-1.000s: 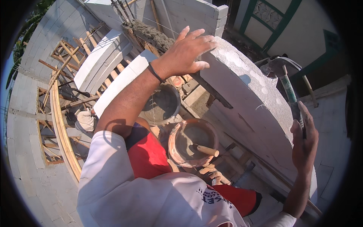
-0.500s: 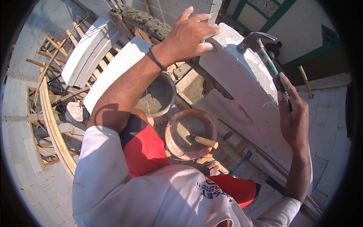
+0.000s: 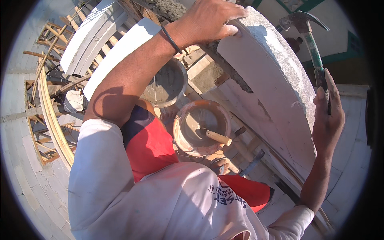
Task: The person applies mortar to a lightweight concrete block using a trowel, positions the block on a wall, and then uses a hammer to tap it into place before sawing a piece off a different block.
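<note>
**Block steadied at top edge, hammer raised beside it**

Right hand (image 3: 328, 116) is wrapped round the lower handle of a claw hammer (image 3: 310, 38), fingers closed on the shaft; the head stands up and away from the grip, claw pointing outward, clear of everything. Just inboard of that grip runs the curved white block (image 3: 276, 88), a big pale slab w/ a rough, gritty face, tilted and leaning toward the person.

Left hand (image 3: 208, 20) lies flat on the block's top edge, fingers spread over the rim, palm pressing down, not curled round anything. A dark band sits on that wrist.

Handling, judged: block looks heavy and stiff, but edges probably crumbly, so chips are likely w/ a hard knock. Surface is dusty, so a flat palm may slide; the top rim near the corner gives the best hold. Hammer is top-heavy, and a low grip gives swing but less control.

Below the left forearm: grey mortar bucket (image 3: 168, 84), then an orange bucket (image 3: 202, 128) w/ a wooden-handled tool inside. Farther off, beyond the left hand, a mortar bed (image 3: 172, 8), white blocks (image 3: 96, 36) and a wooden frame (image 3: 48, 112).
</note>
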Action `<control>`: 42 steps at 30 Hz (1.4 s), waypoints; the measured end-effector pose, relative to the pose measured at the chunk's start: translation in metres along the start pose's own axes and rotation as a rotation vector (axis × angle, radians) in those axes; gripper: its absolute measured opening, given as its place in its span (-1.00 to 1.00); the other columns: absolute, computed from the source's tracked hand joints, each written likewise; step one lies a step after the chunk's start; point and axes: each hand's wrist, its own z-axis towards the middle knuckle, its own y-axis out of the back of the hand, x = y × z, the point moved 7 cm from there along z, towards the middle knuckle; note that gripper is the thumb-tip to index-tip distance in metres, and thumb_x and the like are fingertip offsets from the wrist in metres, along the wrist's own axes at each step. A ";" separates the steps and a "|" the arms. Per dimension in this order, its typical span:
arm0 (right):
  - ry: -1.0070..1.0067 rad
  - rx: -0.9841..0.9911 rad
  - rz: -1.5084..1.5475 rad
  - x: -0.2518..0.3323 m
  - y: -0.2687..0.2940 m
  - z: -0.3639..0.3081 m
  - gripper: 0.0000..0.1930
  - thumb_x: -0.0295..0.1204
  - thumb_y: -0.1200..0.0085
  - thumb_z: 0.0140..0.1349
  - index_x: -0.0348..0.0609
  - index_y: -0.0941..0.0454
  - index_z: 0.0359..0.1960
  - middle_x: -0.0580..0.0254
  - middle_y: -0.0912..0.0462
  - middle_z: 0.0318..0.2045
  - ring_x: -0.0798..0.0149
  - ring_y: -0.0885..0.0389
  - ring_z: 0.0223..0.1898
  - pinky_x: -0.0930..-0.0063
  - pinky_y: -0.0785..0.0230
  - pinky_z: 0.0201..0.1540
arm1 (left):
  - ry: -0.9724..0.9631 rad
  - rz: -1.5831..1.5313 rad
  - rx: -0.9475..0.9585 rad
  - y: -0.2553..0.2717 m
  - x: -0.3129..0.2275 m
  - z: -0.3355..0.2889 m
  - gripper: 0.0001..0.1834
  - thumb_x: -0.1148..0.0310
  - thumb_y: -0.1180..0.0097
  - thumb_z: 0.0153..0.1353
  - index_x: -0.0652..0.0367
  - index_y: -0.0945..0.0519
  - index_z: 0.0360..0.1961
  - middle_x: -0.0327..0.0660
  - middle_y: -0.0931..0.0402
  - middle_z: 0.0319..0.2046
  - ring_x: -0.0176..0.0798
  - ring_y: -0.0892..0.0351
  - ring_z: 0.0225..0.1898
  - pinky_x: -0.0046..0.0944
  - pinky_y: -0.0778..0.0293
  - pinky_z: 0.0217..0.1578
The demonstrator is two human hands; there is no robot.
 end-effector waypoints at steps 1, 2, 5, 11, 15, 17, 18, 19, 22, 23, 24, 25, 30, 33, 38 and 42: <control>-0.048 -0.044 0.027 -0.004 0.007 -0.005 -0.58 -0.35 -0.01 0.45 0.00 -0.45 0.32 0.14 -0.72 -0.07 0.37 -0.62 -0.28 0.38 -0.52 -0.15 | 0.012 -0.025 0.013 0.001 -0.002 0.005 -0.50 0.25 -0.30 0.02 0.21 -0.56 0.00 0.08 -0.49 -0.05 0.16 -0.43 0.06 0.13 -0.31 0.12; -0.028 0.015 -0.008 -0.006 0.003 -0.006 -0.58 -0.38 0.00 0.44 0.00 -0.45 0.32 0.09 -0.69 -0.01 0.29 -0.64 -0.17 0.31 -0.51 -0.07 | 0.023 -0.050 0.025 0.000 -0.003 0.008 -0.51 0.25 -0.29 0.02 0.20 -0.57 -0.01 0.07 -0.49 -0.06 0.15 -0.43 0.05 0.13 -0.31 0.11; 0.090 0.104 -0.102 0.003 -0.015 -0.013 -0.58 -0.43 -0.03 0.42 -0.03 -0.45 0.31 0.01 -0.65 0.10 0.17 -0.69 0.00 0.21 -0.48 0.08 | -0.001 -0.005 -0.018 0.001 -0.002 0.006 -0.50 0.26 -0.29 0.00 0.18 -0.56 0.00 0.04 -0.49 -0.09 0.11 -0.44 0.02 0.12 -0.32 0.06; -0.076 0.020 0.015 -0.006 0.007 -0.011 -0.57 -0.44 -0.02 0.43 -0.04 -0.44 0.32 0.11 -0.70 -0.03 0.36 -0.61 -0.32 0.37 -0.51 -0.11 | 0.011 -0.018 -0.028 0.000 -0.001 0.001 -0.52 0.26 -0.28 -0.01 0.18 -0.57 -0.02 0.03 -0.50 -0.09 0.08 -0.44 0.03 0.11 -0.31 0.07; 0.022 -0.016 -0.029 0.001 0.010 -0.022 -0.58 -0.44 0.00 0.44 -0.06 -0.44 0.32 0.13 -0.71 -0.06 0.38 -0.58 -0.34 0.42 -0.50 -0.15 | 0.027 -0.020 -0.003 -0.004 -0.003 0.007 -0.53 0.26 -0.24 0.00 0.18 -0.58 -0.03 0.03 -0.50 -0.09 0.08 -0.45 0.03 0.11 -0.31 0.09; 0.052 0.100 -0.060 -0.003 -0.007 -0.025 -0.58 -0.45 0.01 0.44 -0.06 -0.44 0.32 0.08 -0.69 0.01 0.37 -0.60 -0.31 0.42 -0.49 -0.14 | 0.017 0.000 0.025 -0.004 -0.001 0.006 -0.52 0.26 -0.24 0.01 0.17 -0.58 0.00 0.03 -0.50 -0.08 0.09 -0.45 0.03 0.11 -0.31 0.10; -0.031 0.111 -0.022 -0.006 -0.007 -0.022 -0.58 -0.46 0.01 0.44 -0.06 -0.44 0.32 0.05 -0.68 0.03 0.36 -0.61 -0.29 0.40 -0.49 -0.13 | 0.011 0.009 0.038 -0.003 -0.001 0.005 -0.52 0.26 -0.23 0.02 0.17 -0.58 0.01 0.03 -0.50 -0.07 0.09 -0.45 0.04 0.11 -0.31 0.10; -0.114 0.123 0.005 -0.006 -0.005 -0.020 -0.58 -0.47 0.02 0.44 -0.06 -0.44 0.32 0.02 -0.67 0.05 0.35 -0.63 -0.27 0.39 -0.50 -0.12 | 0.018 -0.008 0.036 -0.003 0.000 0.005 -0.52 0.26 -0.24 0.02 0.17 -0.58 0.01 0.04 -0.50 -0.06 0.10 -0.44 0.05 0.12 -0.31 0.12; -0.106 0.071 0.005 -0.012 -0.001 -0.024 -0.58 -0.46 0.01 0.43 -0.07 -0.45 0.31 -0.03 -0.69 -0.01 0.28 -0.68 -0.18 0.33 -0.49 -0.07 | 0.024 -0.042 0.023 -0.002 -0.002 0.007 -0.51 0.27 -0.24 0.02 0.16 -0.58 0.02 0.05 -0.50 -0.03 0.11 -0.43 0.10 0.12 -0.31 0.15; -0.064 0.085 -0.019 -0.013 -0.004 -0.026 -0.59 -0.45 0.01 0.43 -0.08 -0.45 0.31 -0.02 -0.70 -0.03 0.27 -0.68 -0.18 0.33 -0.49 -0.07 | 0.016 -0.042 0.013 -0.002 -0.002 0.007 -0.51 0.28 -0.24 0.01 0.15 -0.58 0.03 0.05 -0.50 -0.02 0.12 -0.43 0.11 0.11 -0.31 0.16; -0.021 0.099 -0.043 -0.012 -0.005 -0.026 -0.59 -0.44 0.01 0.43 -0.08 -0.45 0.31 -0.02 -0.71 -0.06 0.26 -0.69 -0.17 0.32 -0.49 -0.06 | 0.008 -0.042 0.002 -0.002 -0.003 0.008 -0.51 0.29 -0.24 0.01 0.15 -0.58 0.03 0.06 -0.50 0.00 0.12 -0.42 0.12 0.11 -0.31 0.17; 0.039 0.122 -0.046 -0.003 -0.008 -0.024 -0.59 -0.42 0.00 0.43 -0.11 -0.45 0.30 -0.03 -0.70 -0.05 0.25 -0.68 -0.18 0.32 -0.49 -0.05 | 0.006 -0.016 0.008 0.000 -0.003 0.008 -0.51 0.30 -0.24 0.01 0.15 -0.58 0.03 0.07 -0.50 0.00 0.12 -0.42 0.13 0.11 -0.32 0.17; -0.081 0.056 -0.028 -0.014 0.011 -0.019 -0.58 -0.36 -0.01 0.44 -0.04 -0.45 0.32 0.02 -0.70 -0.03 0.29 -0.66 -0.22 0.35 -0.49 -0.07 | 0.020 -0.042 0.052 0.015 -0.007 0.015 -0.59 0.33 -0.22 0.04 0.16 -0.61 -0.04 0.06 -0.55 -0.04 0.10 -0.48 0.08 0.08 -0.37 0.11; -0.177 -0.050 -0.042 -0.021 0.030 -0.025 -0.58 -0.31 -0.02 0.45 0.04 -0.45 0.33 0.14 -0.69 -0.13 0.37 -0.59 -0.29 0.44 -0.48 -0.15 | -0.005 -0.003 0.121 0.022 0.005 0.015 -0.70 0.37 -0.19 0.08 0.19 -0.65 -0.13 0.02 -0.60 -0.14 0.08 -0.55 -0.02 0.04 -0.40 0.07; -0.170 -0.101 0.002 -0.038 0.053 -0.040 -0.58 -0.29 -0.05 0.45 0.02 -0.46 0.32 0.24 -0.64 -0.22 0.43 -0.51 -0.36 0.53 -0.43 -0.24 | 0.016 -0.040 0.082 0.060 -0.008 0.027 -0.71 0.37 -0.19 0.07 0.23 -0.65 -0.16 0.01 -0.62 -0.20 0.10 -0.58 -0.10 0.00 -0.44 0.01; -0.209 -0.098 0.027 -0.044 0.060 -0.054 -0.58 -0.33 -0.04 0.45 -0.04 -0.46 0.31 0.23 -0.64 -0.20 0.44 -0.48 -0.37 0.52 -0.41 -0.24 | 0.115 0.035 0.170 0.055 -0.020 0.031 -0.60 0.31 -0.24 0.08 0.25 -0.60 -0.04 0.04 -0.61 -0.12 0.11 -0.56 -0.02 0.00 -0.44 0.06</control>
